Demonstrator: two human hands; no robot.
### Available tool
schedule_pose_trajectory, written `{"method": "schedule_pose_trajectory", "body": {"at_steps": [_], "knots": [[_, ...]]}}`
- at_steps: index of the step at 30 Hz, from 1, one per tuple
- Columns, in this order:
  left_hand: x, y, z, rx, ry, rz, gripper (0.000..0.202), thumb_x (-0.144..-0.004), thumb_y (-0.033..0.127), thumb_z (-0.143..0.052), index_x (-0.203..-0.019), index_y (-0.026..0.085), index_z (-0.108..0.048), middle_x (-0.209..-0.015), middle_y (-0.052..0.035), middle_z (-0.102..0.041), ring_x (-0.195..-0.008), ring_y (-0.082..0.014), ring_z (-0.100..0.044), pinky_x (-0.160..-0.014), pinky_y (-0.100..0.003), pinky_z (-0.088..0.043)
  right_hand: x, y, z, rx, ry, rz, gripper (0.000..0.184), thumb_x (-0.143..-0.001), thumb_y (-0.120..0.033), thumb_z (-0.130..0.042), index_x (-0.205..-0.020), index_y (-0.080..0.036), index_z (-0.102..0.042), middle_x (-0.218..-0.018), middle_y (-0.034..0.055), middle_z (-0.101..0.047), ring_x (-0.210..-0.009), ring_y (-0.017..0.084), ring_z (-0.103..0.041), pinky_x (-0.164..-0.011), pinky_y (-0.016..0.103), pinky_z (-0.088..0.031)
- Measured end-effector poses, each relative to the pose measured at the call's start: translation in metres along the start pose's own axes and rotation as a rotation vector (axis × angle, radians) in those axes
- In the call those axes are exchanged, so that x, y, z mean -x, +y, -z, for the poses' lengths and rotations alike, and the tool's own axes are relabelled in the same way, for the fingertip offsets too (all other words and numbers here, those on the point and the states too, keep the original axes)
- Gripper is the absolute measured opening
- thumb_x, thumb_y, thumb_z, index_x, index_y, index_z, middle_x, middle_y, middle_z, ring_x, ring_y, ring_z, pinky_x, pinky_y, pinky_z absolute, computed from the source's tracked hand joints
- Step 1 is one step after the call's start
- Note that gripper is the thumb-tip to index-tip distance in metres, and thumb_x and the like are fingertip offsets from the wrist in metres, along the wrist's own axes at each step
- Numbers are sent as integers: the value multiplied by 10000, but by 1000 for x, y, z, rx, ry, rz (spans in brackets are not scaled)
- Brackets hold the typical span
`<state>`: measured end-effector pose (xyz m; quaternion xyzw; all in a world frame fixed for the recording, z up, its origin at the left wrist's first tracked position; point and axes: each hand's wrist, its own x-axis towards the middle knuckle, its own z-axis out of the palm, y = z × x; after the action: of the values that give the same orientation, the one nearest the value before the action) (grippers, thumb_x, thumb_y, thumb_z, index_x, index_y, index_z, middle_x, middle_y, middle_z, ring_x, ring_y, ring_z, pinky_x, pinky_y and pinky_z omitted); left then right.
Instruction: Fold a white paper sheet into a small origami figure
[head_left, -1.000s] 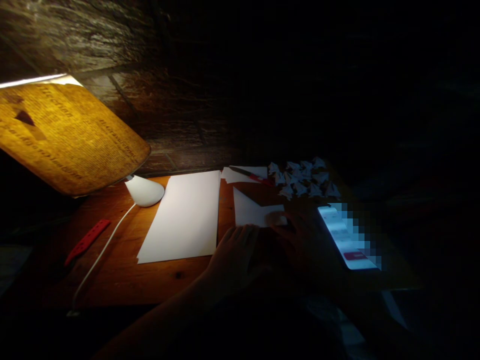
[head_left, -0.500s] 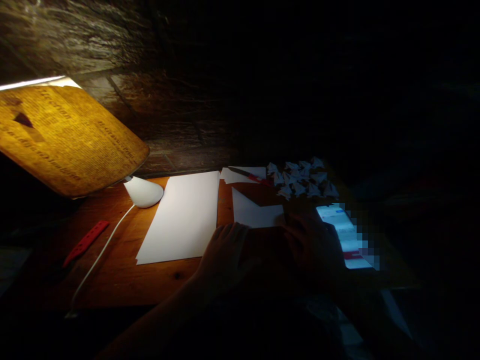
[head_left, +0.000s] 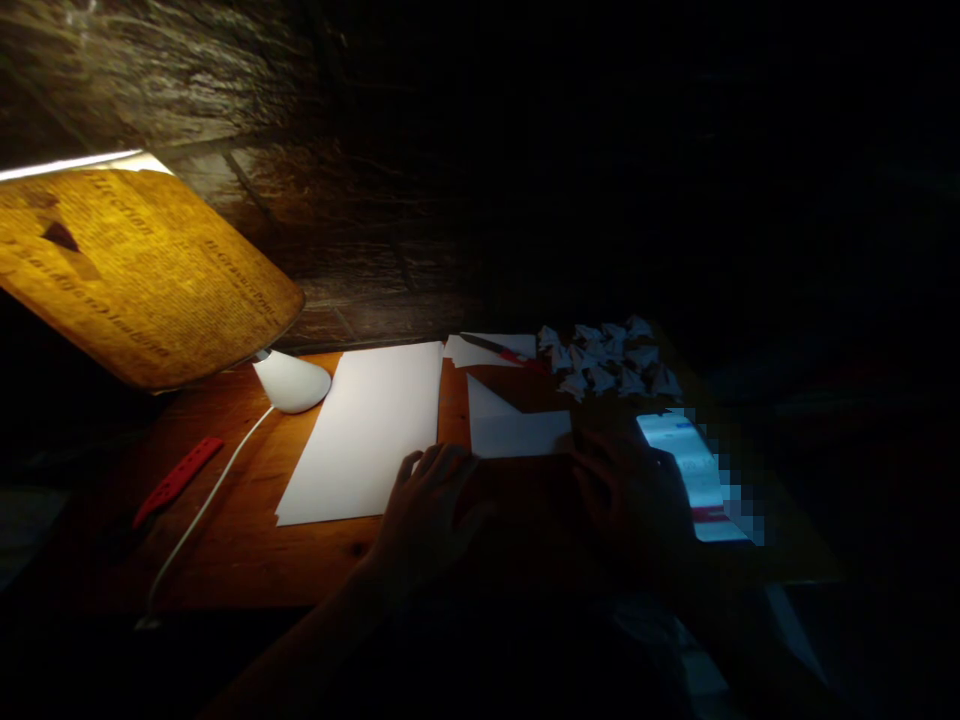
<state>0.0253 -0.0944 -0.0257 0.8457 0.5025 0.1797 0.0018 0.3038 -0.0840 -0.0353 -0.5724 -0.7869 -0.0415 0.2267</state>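
A sheet of white paper lies on the table with a fold across it and a pointed flap at its upper left. My left hand rests just below its left corner, open, thumb and fingers apart, the fingertips near the lower edge. In deep shadow, my right hand lies at the right edge of the paper, fingertips at or very close to the corner. Its fingers look loosely bent and apart, though darkness hides whether they press on the paper.
Left of my hands lies a stack of white sheets. Behind are a red-handled knife on smaller paper and several folded paper pieces. A lit phone is at right. A lamp base, its cord and a red object are at left.
My left hand has slid left, away from the lower edge of the folded paper. My right hand stays at the right corner. The view has shifted slightly.
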Motion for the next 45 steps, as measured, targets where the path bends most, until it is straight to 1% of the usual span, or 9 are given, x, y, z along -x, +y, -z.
{"method": "schedule_pose_trajectory", "body": {"at_steps": [11,18,22,27,31,35,39,42,45], "knots": [[-3,-4,0,-49,25,-32,379,-918,385,-680,-1224,175,-600,-1223,-133,-642,-1087,-314,-597,-931,-511,-508,-11,0,-2,-66,-7,-38,154,-933,-254,-605,-1035,-181,-695,-1241,126,-709,-1123,317,-640,-893,454,-483],[-10,-11,5,58,12,-44,290,-917,287,-660,-1178,188,-581,-1203,-123,-640,-1068,-305,-600,-898,-482,-528,-38,5,-15,-258,18,-81,692,-815,-175,-662,-1479,-142,-470,-1308,176,-678,-1132,333,-657,-914,448,-532],[-28,-29,20,112,75,-6,433,-904,128,-556,-1330,173,-491,-1282,-156,-596,-1169,-318,-580,-952,-511,-523,-48,13,-16,-397,-117,-127,414,-831,-114,-585,-1218,-217,-690,-1073,90,-747,-926,259,-690,-825,392,-540],[-66,-51,43,152,-11,-156,826,-831,39,-566,-1582,278,-321,-1629,-147,-344,-1480,-356,-362,-1158,-611,-385,-53,17,-7,-555,-15,9,231,-768,-65,-547,-797,-206,-729,-952,73,-692,-900,228,-659,-805,356,-523],[-90,-55,40,394,-176,-259,786,-766,102,-688,-1511,259,-492,-1517,-122,-551,-1382,-330,-511,-1140,-540,-437,-62,16,-5,-703,68,8,209,-806,-110,-570,-829,-221,-745,-1101,79,-687,-974,228,-675,-841,364,-535],[-97,-53,23,770,-77,130,306,-875,310,-664,-1130,175,-767,-1059,-123,-789,-930,-270,-726,-857,-410,-585,-72,23,-4,-897,89,-17,165,-843,-199,-584,-839,-235,-745,-1099,83,-721,-1023,244,-688,-895,384,-547],[-95,-48,14,1157,32,532,350,-722,448,-802,-866,129,-778,-814,-99,-781,-728,-256,-715,-684,-355,-570,-80,25,1,-1152,-47,-155,275,-893,-385,-556,-1004,-247,-766,-1189,99,-731,-1172,299,-661,-995,460,-534],[-91,-39,11,1290,162,651,386,-625,444,-871,-789,116,-750,-739,-79,-754,-687,-244,-703,-654,-331,-549,-84,11,6,-1212,-39,-307,367,-912,-477,-541,-1152,-256,-710,-1254,101,-708,-1152,310,-671,-936,475,-568],[-88,-28,5,1422,367,718,419,-598,436,-896,-815,119,-729,-753,-62,-751,-713,-233,-711,-679,-320,-553,-90,-6,9,-1162,-19,-344,615,-801,-459,-734,-1368,-299,-561,-1322,120,-659,-998,283,-713,-794,433,-598]]}}
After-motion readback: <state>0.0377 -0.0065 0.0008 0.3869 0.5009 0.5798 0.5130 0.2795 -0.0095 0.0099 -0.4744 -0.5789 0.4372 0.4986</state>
